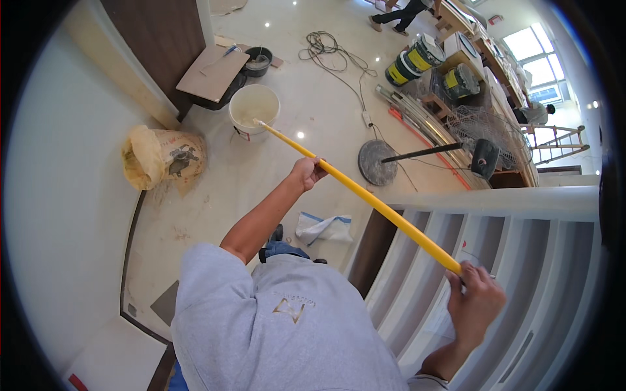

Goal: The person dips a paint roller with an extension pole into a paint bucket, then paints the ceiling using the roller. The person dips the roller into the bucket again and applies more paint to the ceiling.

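Note:
A long yellow pole [391, 216] runs slantwise across the view, from far left to near right. My left hand [308, 173] is closed round its middle part. Fingers of my right hand [478, 293] wrap the near end, over by the white shelves. At the far end, the pole's thin whitish tip lies over the right rim of a white bucket [238, 125]; whether it touches the bucket I cannot tell. Pale residue coats the bucket's inside.
An open paper sack [186, 153] stands by the left wall. A board [212, 73] and a black tub [259, 60] are behind the bucket. To the right lie a round-based stand [377, 163], cables [332, 52], metal profiles [424, 114] and paint pails [424, 53]. White shelving [456, 234] rises near right. Two people are farther off.

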A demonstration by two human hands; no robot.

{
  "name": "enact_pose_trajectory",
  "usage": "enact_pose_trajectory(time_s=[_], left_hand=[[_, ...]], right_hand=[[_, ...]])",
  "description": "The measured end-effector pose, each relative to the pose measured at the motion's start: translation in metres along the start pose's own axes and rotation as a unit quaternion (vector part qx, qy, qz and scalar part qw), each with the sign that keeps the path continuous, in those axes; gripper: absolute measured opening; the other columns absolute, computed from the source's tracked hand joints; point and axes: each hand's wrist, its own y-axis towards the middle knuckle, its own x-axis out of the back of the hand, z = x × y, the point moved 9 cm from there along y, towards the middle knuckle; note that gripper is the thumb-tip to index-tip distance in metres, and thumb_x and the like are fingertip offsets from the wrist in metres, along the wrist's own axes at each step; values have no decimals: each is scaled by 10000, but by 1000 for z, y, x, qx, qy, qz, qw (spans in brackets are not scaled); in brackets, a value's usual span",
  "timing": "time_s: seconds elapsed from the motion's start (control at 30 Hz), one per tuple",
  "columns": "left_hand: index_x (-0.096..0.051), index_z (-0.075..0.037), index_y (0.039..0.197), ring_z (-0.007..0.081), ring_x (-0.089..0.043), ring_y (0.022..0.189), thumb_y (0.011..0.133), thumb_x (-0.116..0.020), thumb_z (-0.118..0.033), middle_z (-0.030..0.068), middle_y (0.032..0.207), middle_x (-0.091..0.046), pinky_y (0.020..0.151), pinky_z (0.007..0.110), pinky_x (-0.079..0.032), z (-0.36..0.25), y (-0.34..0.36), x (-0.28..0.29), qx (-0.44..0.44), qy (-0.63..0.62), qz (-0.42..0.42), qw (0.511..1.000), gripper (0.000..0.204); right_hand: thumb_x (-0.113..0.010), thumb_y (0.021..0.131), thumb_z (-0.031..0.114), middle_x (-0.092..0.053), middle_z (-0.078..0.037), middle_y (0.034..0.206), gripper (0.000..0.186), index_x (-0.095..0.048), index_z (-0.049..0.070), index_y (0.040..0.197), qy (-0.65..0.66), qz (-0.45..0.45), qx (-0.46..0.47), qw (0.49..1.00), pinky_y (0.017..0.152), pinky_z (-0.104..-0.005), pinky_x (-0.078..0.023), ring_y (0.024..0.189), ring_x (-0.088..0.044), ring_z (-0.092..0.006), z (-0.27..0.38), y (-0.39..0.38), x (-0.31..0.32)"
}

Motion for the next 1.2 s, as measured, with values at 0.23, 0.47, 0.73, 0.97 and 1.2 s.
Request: enact_pose_trajectory(time_s=[0.23, 0.47, 0.73, 0.97, 1.2], left_hand=[[-571, -4, 1096, 283, -715, 932, 1099, -438, -149, 130, 1004, -668, 875, 436, -638, -18, -1, -9, -17, -38, -16, 999, 197], [-570, 13, 1092, 313, -715, 994, 1094, -438, -135, 148, 1010, -668, 931, 475, -626, 10, -21, -10, 22, 6, 28, 999, 199], [-559, 21, 1115, 306, -717, 999, 1096, -433, -135, 153, 1034, -669, 941, 479, -623, 8, 1, 18, 19, 11, -1, 1000, 201], [-560, 23, 1174, 301, -705, 1052, 1101, -422, -149, 158, 1098, -653, 957, 434, -610, 21, -40, -13, -8, 77, 41, 996, 232], [-558, 11, 1176, 306, -707, 1070, 1082, -427, -119, 155, 1096, -665, 944, 408, -592, 76, -40, 17, 11, 82, 23, 996, 207]], right_hand=[[-845, 790, 252, -705, -64, 776, 284, -760, 96, 1011, 24, -27, -18, 999, 616, -395, -498, 617, -652, -266, 7, -8, 2], [-874, 739, 215, -746, -73, 832, 284, -783, 95, 980, 54, -19, -57, 997, 614, -383, -500, 640, -668, -262, -20, -23, 5], [-875, 741, 231, -752, -70, 847, 305, -771, 104, 999, 50, 22, -38, 998, 633, -369, -502, 663, -674, -249, 1, -29, -37], [-874, 728, 185, -752, -77, 868, 306, -788, 106, 1011, 100, -15, -95, 990, 651, -384, -501, 698, -684, -259, -44, -77, -29], [-864, 751, 179, -745, -65, 925, 303, -760, 110, 1027, 108, -11, -100, 989, 731, -405, -503, 796, -687, -277, -52, -133, -69]])
